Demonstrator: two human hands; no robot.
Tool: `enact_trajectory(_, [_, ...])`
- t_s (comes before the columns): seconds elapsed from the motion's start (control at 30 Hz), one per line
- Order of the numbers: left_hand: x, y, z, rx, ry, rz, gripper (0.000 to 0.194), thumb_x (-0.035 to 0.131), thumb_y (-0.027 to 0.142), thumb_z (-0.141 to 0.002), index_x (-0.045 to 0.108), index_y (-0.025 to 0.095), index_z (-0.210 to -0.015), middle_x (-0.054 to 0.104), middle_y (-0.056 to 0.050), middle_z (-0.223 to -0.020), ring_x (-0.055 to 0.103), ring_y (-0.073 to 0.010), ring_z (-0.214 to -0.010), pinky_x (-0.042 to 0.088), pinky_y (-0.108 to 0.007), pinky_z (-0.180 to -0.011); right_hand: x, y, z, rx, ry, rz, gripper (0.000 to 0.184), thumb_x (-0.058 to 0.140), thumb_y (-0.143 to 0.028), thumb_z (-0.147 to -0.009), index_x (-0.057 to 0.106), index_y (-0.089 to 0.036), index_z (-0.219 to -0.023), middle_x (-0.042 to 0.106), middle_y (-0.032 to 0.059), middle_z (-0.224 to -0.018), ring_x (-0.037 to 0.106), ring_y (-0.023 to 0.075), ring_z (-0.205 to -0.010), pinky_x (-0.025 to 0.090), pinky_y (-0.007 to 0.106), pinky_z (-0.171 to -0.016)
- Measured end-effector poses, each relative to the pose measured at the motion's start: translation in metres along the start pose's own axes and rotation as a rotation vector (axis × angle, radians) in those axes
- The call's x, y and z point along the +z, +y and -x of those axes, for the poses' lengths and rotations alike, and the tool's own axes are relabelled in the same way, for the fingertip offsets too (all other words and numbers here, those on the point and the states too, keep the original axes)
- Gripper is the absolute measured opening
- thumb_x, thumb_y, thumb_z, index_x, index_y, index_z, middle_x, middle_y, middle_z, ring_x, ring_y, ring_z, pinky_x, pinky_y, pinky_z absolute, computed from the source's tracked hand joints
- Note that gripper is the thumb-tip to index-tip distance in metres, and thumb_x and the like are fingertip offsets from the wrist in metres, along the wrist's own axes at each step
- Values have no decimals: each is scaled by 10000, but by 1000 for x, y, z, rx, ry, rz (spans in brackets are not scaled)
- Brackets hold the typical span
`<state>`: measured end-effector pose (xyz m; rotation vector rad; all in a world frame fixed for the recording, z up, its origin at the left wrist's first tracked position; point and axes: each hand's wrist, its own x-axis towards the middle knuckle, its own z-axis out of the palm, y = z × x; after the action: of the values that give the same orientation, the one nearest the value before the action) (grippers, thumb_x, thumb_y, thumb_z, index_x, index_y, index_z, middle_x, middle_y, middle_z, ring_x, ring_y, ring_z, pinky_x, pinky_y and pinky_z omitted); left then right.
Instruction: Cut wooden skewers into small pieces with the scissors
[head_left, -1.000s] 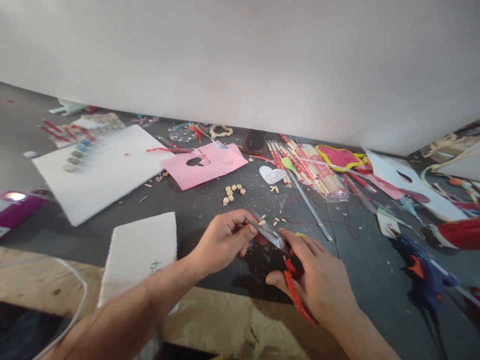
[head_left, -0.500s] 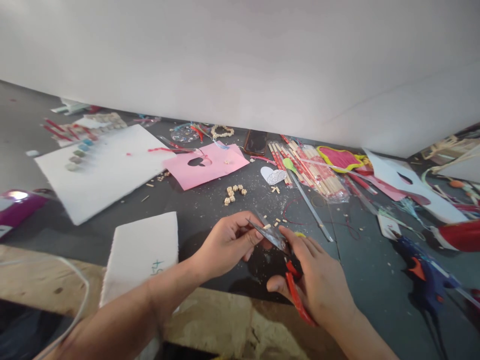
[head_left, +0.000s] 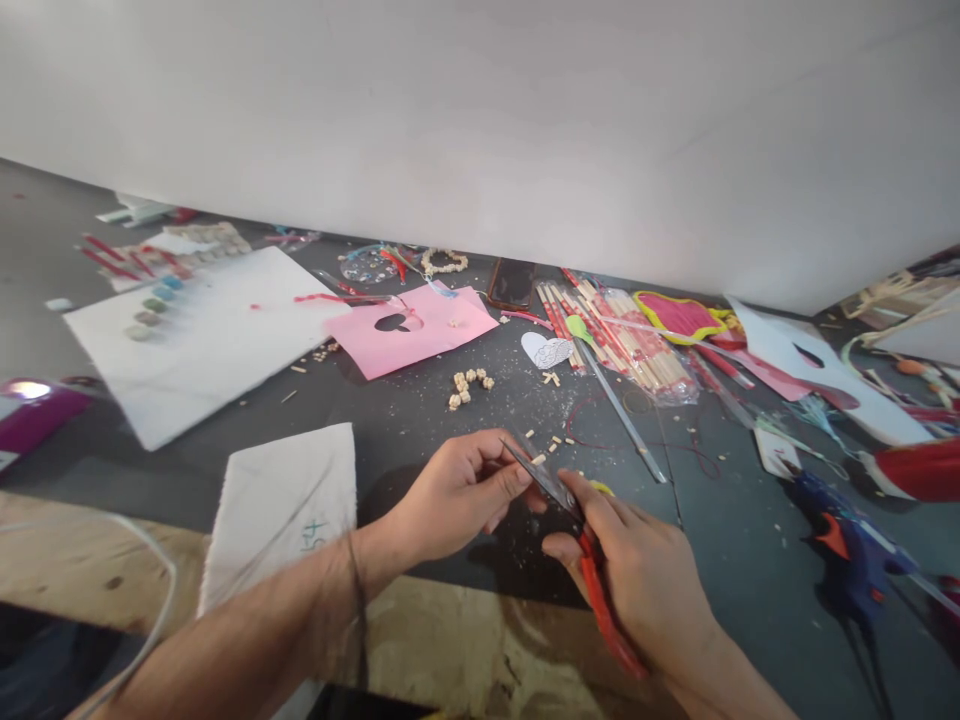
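Note:
My right hand (head_left: 637, 560) grips a pair of scissors (head_left: 604, 610) by its red handles. The metal blades point up and left, to the fingertips of my left hand (head_left: 469, 495). Thumb and fingers of that hand are pinched together, with a short pale wooden stick (head_left: 538, 459) showing at the blades; most of it is hidden. Cut wooden bits (head_left: 555, 441) lie just beyond the blades. Farther back is a small group of light beads or wooden clusters (head_left: 461, 388).
Packs of chopsticks (head_left: 630, 340) lie behind, near a phone (head_left: 512, 283) and pink paper (head_left: 412, 325). A glue gun (head_left: 847, 550) rests at right, a clear glue stick (head_left: 622, 415) nearer the middle. White boards (head_left: 202, 340) and a white cloth (head_left: 281, 500) are at left.
The scissors' blades have come closer together, and the red handles have swung together and slightly downward. My left hand has shifted very slightly right.

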<state>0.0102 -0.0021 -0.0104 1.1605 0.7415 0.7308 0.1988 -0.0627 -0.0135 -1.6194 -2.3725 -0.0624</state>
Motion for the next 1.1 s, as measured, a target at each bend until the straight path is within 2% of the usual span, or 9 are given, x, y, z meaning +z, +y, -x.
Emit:
enact_trajectory(0.2, [-1, 0, -2, 14, 21, -54, 123, 532, 257, -818, 522, 135, -810, 632, -3, -707, 425, -21, -425, 349, -142, -412, 3, 2, -1, 29, -8, -24, 426, 426, -469, -863, 512, -162, -1146, 693, 63, -886, 656, 192, -763, 481, 268, -602])
enact_trajectory(0.4, [-4, -4, -1, 88, 67, -124, 138, 515, 249, -830, 543, 131, -764, 619, -8, -675, 420, -28, -431, 355, -154, -431, -1, 1, -3, 41, -72, -41, 537, 511, -492, -798, 443, -166, -1219, 644, 91, -994, 621, 227, -870, 488, 305, -651])
enact_trajectory(0.63, [-5, -3, 0, 7, -7, 37, 180, 545, 306, -816, 537, 131, -770, 647, -36, -654, 354, -22, -379, 267, -163, -382, -3, 0, -5, 33, -112, -47, 657, 533, -575, -747, 409, -158, -1239, 622, 105, -1001, 601, 252, -899, 499, 339, -672])
enact_trajectory(0.87, [-3, -1, -1, -82, -58, 224, 262, 615, 366, -756, 528, 119, -750, 644, -51, -610, 301, -10, -339, 210, -164, -352, 2, 2, -2, -19, -36, -4, 549, 484, -514, -815, 436, -143, -1217, 655, 100, -972, 626, 234, -871, 494, 307, -652])
enact_trajectory(1.1, [-3, -4, 0, -70, -28, 131, 224, 573, 352, -792, 524, 134, -772, 653, -38, -637, 329, -16, -356, 236, -157, -366, 3, 0, 2, -16, 2, 6, 439, 384, -477, -880, 500, -144, -1142, 695, 78, -865, 662, 199, -716, 475, 274, -571])
